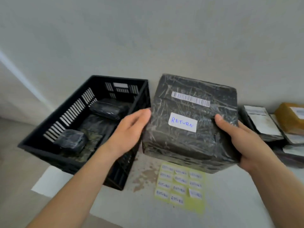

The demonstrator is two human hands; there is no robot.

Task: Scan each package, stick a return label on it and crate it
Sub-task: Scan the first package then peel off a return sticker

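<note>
Gripping the black package (pixel 189 122) from both sides, left hand (pixel 131 130) and right hand (pixel 241 142), beside the crate (pixel 69 112)

Free room at crate (pixel 49 146) centre

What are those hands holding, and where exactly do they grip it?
A black wrapped box bearing a return label. The left hand presses its left side; the right hand grips its right side and lower corner.
</note>
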